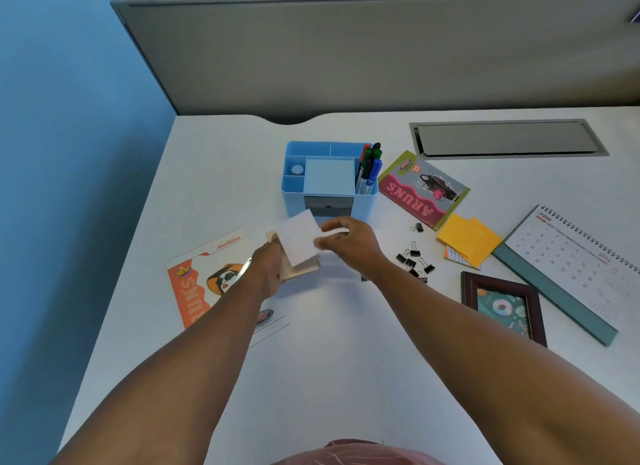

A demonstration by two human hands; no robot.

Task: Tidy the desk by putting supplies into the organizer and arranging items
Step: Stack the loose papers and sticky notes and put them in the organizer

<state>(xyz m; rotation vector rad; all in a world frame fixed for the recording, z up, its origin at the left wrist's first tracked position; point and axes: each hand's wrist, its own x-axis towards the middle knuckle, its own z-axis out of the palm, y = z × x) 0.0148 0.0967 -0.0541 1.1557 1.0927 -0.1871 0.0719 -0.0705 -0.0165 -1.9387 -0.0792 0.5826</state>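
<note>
Two bare hands meet over a white worktop (329,360), holding a block of white note paper above it, just in front of a light-blue plastic desk organizer (329,177). Largest of the loose items, a white spiral-bound desk calendar on a teal base (575,256) lies at the right edge, with a dark wooden picture frame (504,305) nearer the person. An orange-and-white printed leaflet (204,277) lies flat at the left, partly under the left forearm; a pink-and-green printed leaflet (420,189) lies right of the organizer. The organizer holds several upright marker pens (369,168) in its right compartment and a pale-blue pad in its middle one. A stack of orange sticky notes (469,239) touches the calendar's base. The left hand (268,270) grips the white note-paper block (298,244) from below, while the right hand (349,244) pinches its top edge. Smallest, a cluster of black binder clips (414,260) is scattered beside the right wrist.
</note>
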